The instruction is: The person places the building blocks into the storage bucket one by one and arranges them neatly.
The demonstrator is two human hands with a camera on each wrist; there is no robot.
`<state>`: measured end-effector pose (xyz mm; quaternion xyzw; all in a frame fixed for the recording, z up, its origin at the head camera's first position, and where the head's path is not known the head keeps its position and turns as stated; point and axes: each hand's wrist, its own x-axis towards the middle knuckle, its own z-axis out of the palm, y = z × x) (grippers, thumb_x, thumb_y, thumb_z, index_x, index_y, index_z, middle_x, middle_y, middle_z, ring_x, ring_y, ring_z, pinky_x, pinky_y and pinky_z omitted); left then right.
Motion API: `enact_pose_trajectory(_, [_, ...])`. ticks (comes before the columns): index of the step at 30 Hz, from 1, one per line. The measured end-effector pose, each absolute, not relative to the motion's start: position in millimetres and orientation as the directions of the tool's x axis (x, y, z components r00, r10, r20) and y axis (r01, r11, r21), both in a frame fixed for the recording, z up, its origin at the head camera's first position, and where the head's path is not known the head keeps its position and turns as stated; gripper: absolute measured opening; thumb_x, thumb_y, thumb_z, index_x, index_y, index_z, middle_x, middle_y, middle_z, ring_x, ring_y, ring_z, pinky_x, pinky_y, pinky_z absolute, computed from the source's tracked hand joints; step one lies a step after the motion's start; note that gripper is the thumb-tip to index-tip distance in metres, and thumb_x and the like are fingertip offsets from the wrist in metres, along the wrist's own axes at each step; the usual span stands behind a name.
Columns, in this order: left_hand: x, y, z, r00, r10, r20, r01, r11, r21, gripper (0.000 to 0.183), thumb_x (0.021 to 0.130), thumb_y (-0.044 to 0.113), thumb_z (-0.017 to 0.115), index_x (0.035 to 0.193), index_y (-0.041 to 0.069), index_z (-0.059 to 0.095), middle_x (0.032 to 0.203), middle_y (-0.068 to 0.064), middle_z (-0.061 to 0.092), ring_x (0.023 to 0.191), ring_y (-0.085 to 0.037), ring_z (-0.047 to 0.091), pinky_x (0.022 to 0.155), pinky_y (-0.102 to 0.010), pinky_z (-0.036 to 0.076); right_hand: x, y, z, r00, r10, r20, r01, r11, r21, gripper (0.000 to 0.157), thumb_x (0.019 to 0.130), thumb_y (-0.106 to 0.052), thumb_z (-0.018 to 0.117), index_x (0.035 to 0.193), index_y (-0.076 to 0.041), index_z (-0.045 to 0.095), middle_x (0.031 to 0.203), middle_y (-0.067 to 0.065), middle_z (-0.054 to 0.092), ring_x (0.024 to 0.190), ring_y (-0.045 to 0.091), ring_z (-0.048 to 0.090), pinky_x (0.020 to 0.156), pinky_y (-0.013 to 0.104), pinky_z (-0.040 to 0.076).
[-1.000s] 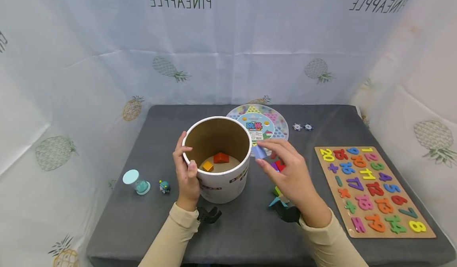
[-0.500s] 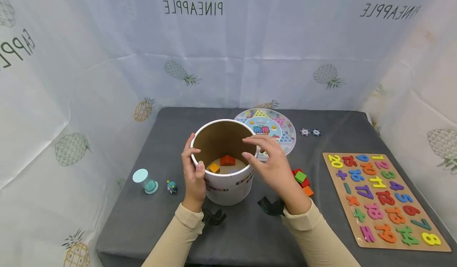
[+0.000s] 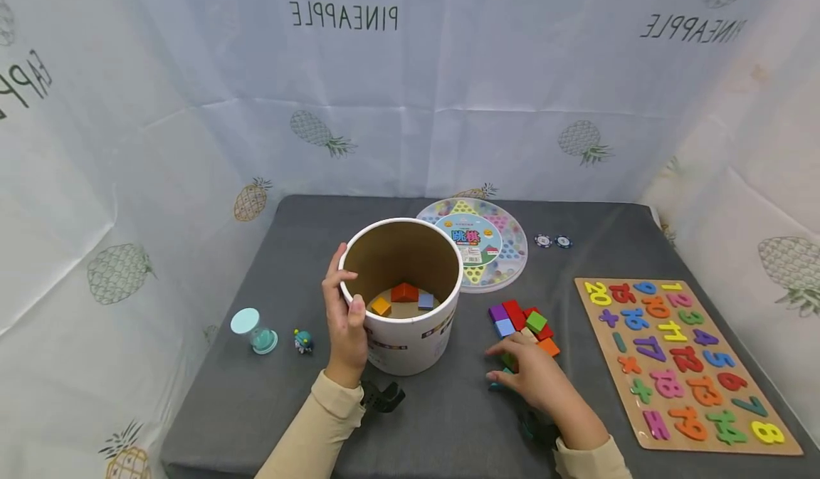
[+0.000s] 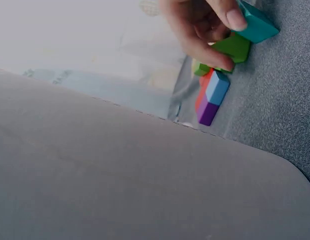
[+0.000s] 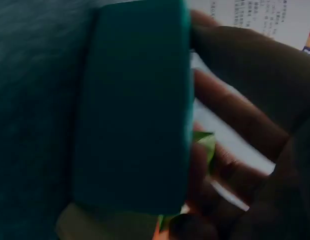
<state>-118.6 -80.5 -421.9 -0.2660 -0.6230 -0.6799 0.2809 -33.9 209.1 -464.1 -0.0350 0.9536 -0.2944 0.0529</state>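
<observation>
My left hand [image 3: 346, 337] grips the rim of a white round bucket [image 3: 410, 347] at its left side. Inside on the bottom lie a yellow-orange block [image 3: 381, 307], a red triangular block [image 3: 404, 293] and a small blue block [image 3: 426, 301]. Right of the bucket, my right hand [image 3: 538, 372] hovers low over the block pile, thumb and fingers apart. In the left wrist view its fingers are beside a green block [image 4: 234, 47] and a teal block [image 4: 257, 24]. The teal block [image 5: 135, 110] looms large in the right wrist view. The palm side is partly hidden.
Purple [image 3: 497, 313], red [image 3: 514, 314] and other blocks lie beyond the right hand. A number board [image 3: 688, 365] lies at right, a round Chinese checkers board [image 3: 506, 251] behind the bucket, with two chips [image 3: 543, 240]. An hourglass [image 3: 255, 331] and small figurine [image 3: 303, 341] are at left.
The right hand carried a blue block to the bucket and let it go inside; it has since moved back right and down to the pile. The left hand stays on the rim.
</observation>
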Motion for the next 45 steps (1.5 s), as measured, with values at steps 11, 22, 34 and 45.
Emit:
enact_pose_trajectory(11, [-124,-82,-429,-0.694,-0.05,0.718,0.72,-0.076,0.69,0.035,0.09,0.02,0.037,0.114,-0.004,0.035,0.155,-0.013,0.021,0.134,-0.041,0.025,0.083,-0.034,0.033,-18,220,-472,-0.96,-0.271,0.069,-0.268,0.824,-0.498,0.035,0.066,-0.023,0.087,0.097,-0.026,0.07,0.11,-0.011,0.055,0.096,0.009,0.056,0.083,0.035,0.051])
enact_pose_trajectory(22, [-123,-82,-428,-0.699,-0.049,0.714,0.715,-0.083,0.694,0.037,0.092,0.027,0.04,0.114,-0.003,0.036,0.155,-0.013,0.02,0.132,-0.043,0.026,0.086,-0.035,0.035,-35,211,-438,-0.899,-0.196,0.392,-0.396,0.744,-0.538,0.034,0.066,-0.008,0.085,0.092,-0.024,0.071,0.101,-0.011,0.06,0.089,0.006,0.057,0.077,0.026,0.052])
enact_pose_trajectory(34, [-124,-81,-429,-0.7,-0.045,0.712,0.713,-0.08,0.696,0.037,0.092,0.027,0.039,0.114,-0.003,0.036,0.155,-0.012,0.021,0.13,-0.041,0.029,0.078,-0.036,0.035,-87,135,-333,-0.634,-0.158,0.757,-0.706,0.516,-0.484,0.037,0.069,-0.001,0.082,0.104,-0.012,0.073,0.108,-0.001,0.066,0.102,0.018,0.058,0.089,0.029,0.045])
enact_pose_trajectory(45, [-123,-80,-427,-0.7,-0.052,0.713,0.714,-0.064,0.697,0.035,0.089,0.021,0.036,0.114,-0.004,0.035,0.155,-0.012,0.02,0.136,-0.034,0.026,0.098,-0.064,0.025,-107,114,-345,-0.821,-0.18,0.541,-0.543,0.538,-0.645,0.028,0.08,-0.016,0.077,0.108,-0.018,0.071,0.111,-0.007,0.063,0.11,0.015,0.05,0.094,0.041,0.041])
